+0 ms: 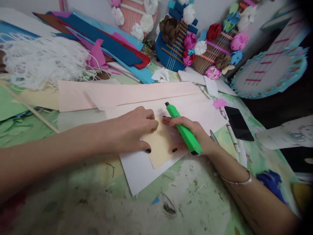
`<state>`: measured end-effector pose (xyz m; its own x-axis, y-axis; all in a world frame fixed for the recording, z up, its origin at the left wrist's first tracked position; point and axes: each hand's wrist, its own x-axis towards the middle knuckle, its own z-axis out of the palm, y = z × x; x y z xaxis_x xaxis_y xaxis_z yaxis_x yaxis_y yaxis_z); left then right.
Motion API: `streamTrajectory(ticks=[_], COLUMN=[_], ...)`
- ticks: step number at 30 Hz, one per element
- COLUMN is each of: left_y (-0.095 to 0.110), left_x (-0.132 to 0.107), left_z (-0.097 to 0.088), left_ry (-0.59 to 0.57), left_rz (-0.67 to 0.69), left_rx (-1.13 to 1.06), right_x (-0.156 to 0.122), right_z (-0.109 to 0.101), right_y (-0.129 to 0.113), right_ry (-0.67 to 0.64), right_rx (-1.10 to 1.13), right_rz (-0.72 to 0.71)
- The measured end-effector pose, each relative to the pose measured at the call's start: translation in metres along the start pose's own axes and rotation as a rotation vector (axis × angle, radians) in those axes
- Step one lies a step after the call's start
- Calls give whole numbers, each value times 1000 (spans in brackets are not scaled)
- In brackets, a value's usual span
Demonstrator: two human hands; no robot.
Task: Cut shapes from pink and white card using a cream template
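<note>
A small cream piece of paper (160, 147) lies on a larger white sheet (137, 173) on the table. My left hand (137, 130) rests at the left side of the cream paper, its fingers curled and its thumb pressing the edge. Across from it, my right hand (189, 133) has a chunky bright green marker (184, 130) lodged between thumb and fingers, with its dark tip pointing away from me. The fingertips of that hand also touch the right side of the cream paper. A long pale pink strip (132, 93) of paper lies just beyond both hands.
White string (46, 60) is heaped at the far left beside coloured sheets (102, 39). Decorated paper instruments (171, 49) lean at the back. A black phone (238, 123) and thin white sticks (231, 135) lie to the right. A wooden stick (31, 109) is at left.
</note>
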<state>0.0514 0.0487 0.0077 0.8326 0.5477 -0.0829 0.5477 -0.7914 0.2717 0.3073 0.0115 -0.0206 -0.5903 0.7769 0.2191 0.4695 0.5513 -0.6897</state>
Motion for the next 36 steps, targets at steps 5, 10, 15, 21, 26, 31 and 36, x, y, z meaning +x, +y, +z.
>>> streamTrajectory(ticks=[5,10,15,21,26,31,36], left_y=[-3,-5,-3,2,4,-2,-7], left_x=[1,0,-1,1,2,2,1], left_z=[3,8,5,-1,-2,0,2], left_ry=[41,85,66,15,5,25,33], left_rz=[20,39,29,2,-19,-1,22], left_rx=[-12,20,35,37,26,8,-52], right_x=[0,-1,-1,-1,-2,-2,-2], right_z=[0,1,1,0,0,-1,-2], right_y=[1,1,0,-1,-1,0,-2], right_ry=[-6,-5,-10,-23,-31,-54,-87], right_rx=[8,-5,-12,-12,-23,-13,-15], right_rz=[-19,-15,-12,-20,-25,-56,-86])
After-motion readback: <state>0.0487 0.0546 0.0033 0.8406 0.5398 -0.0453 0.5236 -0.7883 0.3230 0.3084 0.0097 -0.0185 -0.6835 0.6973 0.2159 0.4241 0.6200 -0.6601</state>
